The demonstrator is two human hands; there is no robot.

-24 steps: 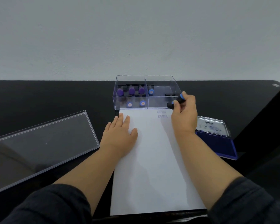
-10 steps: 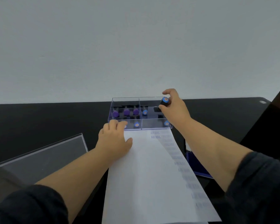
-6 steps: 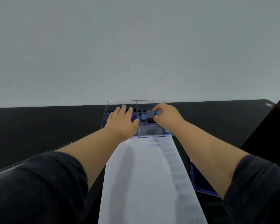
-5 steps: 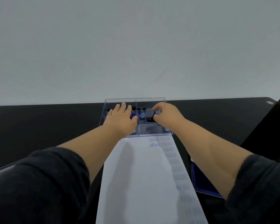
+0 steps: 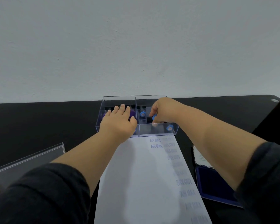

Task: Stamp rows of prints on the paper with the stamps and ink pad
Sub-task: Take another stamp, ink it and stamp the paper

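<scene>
A white paper [image 5: 142, 178] lies in front of me with a column of faint blue prints down its right side. Behind it stands a clear stamp box [image 5: 158, 131] with two compartments. My right hand [image 5: 163, 110] reaches into the right compartment and pinches a blue-topped stamp [image 5: 154, 118]. Two more blue-topped stamps [image 5: 142, 114] sit in that compartment. My left hand [image 5: 120, 122] lies over the left compartment with straight fingers, on top of purple stamps [image 5: 132, 112] that it mostly hides. The blue ink pad [image 5: 215, 183] lies open to the right of the paper.
The box's clear lid [image 5: 27, 160] lies on the black table [image 5: 39, 120] at the left. A pale wall rises right behind the table. The ink pad's lid [image 5: 200, 157] is partly hidden by my right forearm.
My right hand carried the blue-topped stamp from the paper's top edge into the box. My left hand left the paper and moved onto the box's left compartment.
</scene>
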